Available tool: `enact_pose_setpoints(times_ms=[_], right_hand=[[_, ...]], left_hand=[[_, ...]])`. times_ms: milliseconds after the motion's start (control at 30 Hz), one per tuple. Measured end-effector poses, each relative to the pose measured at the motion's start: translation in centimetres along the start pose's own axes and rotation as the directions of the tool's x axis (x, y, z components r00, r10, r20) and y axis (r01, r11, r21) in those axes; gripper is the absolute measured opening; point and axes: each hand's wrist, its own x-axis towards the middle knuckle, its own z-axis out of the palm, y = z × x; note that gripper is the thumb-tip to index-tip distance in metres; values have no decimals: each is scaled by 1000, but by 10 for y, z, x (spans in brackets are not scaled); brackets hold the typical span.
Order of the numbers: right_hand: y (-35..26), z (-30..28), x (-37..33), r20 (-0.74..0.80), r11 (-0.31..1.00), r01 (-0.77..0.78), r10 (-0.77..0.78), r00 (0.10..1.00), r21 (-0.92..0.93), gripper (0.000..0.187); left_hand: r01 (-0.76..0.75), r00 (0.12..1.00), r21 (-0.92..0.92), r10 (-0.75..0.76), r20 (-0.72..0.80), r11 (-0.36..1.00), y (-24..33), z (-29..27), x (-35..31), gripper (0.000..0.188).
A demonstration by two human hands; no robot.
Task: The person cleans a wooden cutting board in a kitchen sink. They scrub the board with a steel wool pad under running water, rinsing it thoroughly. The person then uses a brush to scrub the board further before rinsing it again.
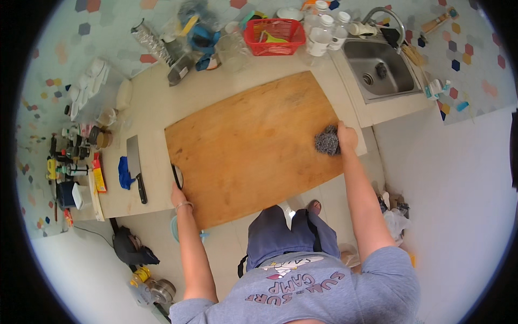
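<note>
A large wooden cutting board (251, 140) lies slantwise over the counter, its near edge jutting out past the counter front. At its lower left edge my left hand (178, 196) is closed on the board beside a dark curved handle (177, 176). My right hand (348, 139) grips the right edge. Against that hand, on top of the board, rests a grey steel wool scrubber (327, 141); whether the fingers also pinch it cannot be made out. The undersides of both grips are hidden.
Left of the board lie a cleaver (134, 156) and a blue cloth (125, 173). Behind stand a red basket (275, 49) and clear jars (320, 38). A steel sink (386, 81) is at the far right. Bottles and jars (75, 156) line the left wall.
</note>
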Motion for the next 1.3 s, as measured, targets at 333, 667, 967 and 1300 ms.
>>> enact_pose_setpoints(times_ms=[333,667,967,1300], right_hand=[[123,-104,60,-68,976,-106,121,990,189,64],[193,-229,221,-57,979,-36,48,997,199,68],[171,-276,338,-36,991,18,-13,999,135,70],[130,-284,479,21,995,100,-101,995,19,73]], left_hand=[[-93,981,-1,92,169,996,-26,60,-140,53],[-182,968,-29,184,169,983,-89,189,-289,58],[-97,992,53,93,84,994,-133,315,-340,59],[45,999,140,-44,-14,989,-152,413,-375,62]])
